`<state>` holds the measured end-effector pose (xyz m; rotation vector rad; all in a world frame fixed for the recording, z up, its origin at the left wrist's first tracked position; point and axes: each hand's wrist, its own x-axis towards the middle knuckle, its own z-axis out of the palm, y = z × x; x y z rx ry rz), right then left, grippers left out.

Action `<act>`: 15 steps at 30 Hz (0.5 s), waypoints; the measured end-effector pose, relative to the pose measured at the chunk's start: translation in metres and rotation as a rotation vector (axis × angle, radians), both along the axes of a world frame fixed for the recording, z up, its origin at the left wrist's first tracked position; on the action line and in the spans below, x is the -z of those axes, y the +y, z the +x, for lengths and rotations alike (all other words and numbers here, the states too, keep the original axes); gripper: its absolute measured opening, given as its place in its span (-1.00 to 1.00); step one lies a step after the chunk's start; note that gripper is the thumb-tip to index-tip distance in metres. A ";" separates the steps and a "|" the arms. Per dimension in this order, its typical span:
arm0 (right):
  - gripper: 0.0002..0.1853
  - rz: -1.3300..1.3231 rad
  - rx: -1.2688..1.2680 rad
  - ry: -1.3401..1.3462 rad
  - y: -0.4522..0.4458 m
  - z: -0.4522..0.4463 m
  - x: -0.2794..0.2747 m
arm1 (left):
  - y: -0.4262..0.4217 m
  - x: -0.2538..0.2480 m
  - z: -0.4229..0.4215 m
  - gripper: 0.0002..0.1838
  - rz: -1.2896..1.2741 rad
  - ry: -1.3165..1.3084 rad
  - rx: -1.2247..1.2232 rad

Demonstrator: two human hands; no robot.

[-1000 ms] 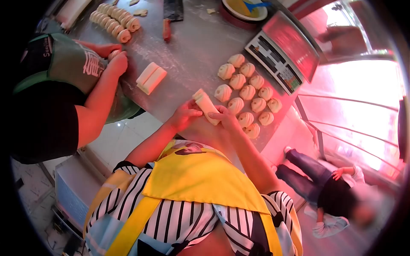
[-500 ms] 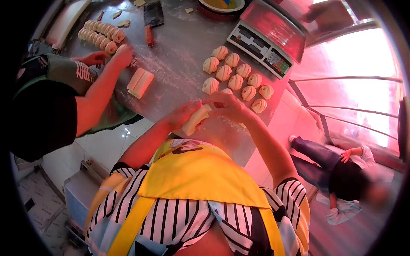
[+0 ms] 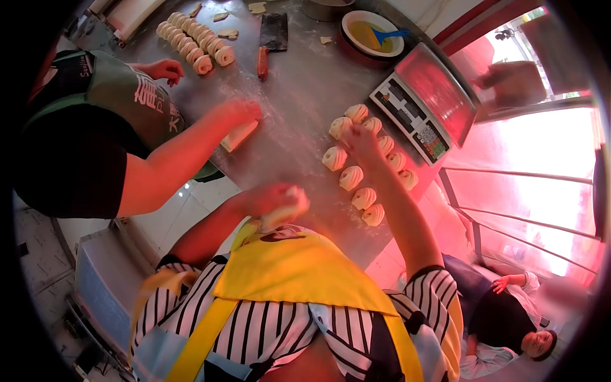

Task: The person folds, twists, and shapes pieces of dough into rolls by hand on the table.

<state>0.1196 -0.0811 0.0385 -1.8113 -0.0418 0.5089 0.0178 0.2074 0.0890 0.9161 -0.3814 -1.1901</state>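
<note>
My left hand [image 3: 270, 198], blurred by motion, is closed around a pale piece of dough [image 3: 293, 207] just above my yellow apron [image 3: 305, 274]. My right hand [image 3: 361, 143] reaches out over the shaped dough rolls on the metal table [image 3: 299, 127]. Its fingers curl down among them, beside a ridged roll [image 3: 339, 128]; what lies under the fingers is hidden. More dough rolls [image 3: 351, 178] sit in rows around and below my right forearm.
A digital scale [image 3: 414, 114] stands beyond the rolls. Behind it, a bowl [image 3: 359, 32] holds yellow liquid and a blue brush [image 3: 389, 35]. At left, a co-worker's hand [image 3: 245, 114] covers a dough strip [image 3: 238, 135]. Twisted dough pieces [image 3: 191, 41] and a red-handled scraper [image 3: 262, 62] lie farther back.
My right hand has left the dough in my left hand and moved out to the rolls. The dough stays in my left hand. The co-worker's hand has moved onto the strip. The view has shifted.
</note>
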 end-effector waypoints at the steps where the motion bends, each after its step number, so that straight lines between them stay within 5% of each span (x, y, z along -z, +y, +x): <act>1: -0.84 0.249 0.107 0.023 0.008 0.023 0.001 | -0.004 0.012 0.003 -0.65 0.075 0.169 -0.115; 3: -0.73 0.867 0.481 0.155 0.035 0.056 -0.018 | -0.021 0.017 0.004 -0.65 -0.033 0.304 -0.382; 6: -0.69 0.914 0.564 0.226 0.049 0.058 -0.039 | -0.032 0.025 0.013 -0.64 -0.077 0.333 -0.550; 11: -0.51 0.625 0.293 0.458 0.064 -0.081 -0.012 | -0.049 0.027 0.028 -0.66 -0.125 0.398 -0.864; 13: -0.38 0.674 0.282 0.463 0.065 -0.104 -0.024 | -0.056 0.038 0.028 -0.64 0.050 0.146 -0.907; 15: -0.19 0.441 0.202 0.387 0.048 -0.098 -0.014 | -0.065 0.048 0.028 -0.62 0.138 0.011 -0.895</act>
